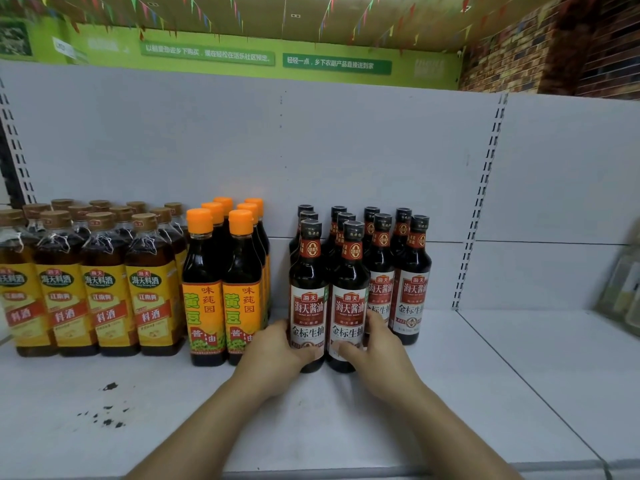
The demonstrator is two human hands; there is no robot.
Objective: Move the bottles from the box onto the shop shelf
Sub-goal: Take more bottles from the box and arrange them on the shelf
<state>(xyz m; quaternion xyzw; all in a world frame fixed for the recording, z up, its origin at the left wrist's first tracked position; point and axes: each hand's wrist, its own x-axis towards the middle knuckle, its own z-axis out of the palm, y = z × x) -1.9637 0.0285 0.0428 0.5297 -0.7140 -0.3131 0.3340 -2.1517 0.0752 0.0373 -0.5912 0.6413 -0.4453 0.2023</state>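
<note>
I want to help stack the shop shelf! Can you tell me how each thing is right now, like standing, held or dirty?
Left hand: gripping the left front soy bottle, upright.
Right hand: gripping the right front soy bottle, upright.
Orange-capped bottles: upright, capped.
Yellow-label bottles: upright, capped.
Shelf: dark specks at left.

bright even light, soft warped edges

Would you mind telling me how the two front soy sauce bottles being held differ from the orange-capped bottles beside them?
The held soy sauce bottles have black caps and white-and-red labels; the orange-capped bottles have orange caps and orange labels. The left hand and right hand grip the former; the latter stand untouched. Both kinds stand upright on the shelf, holding dark liquid.
</note>
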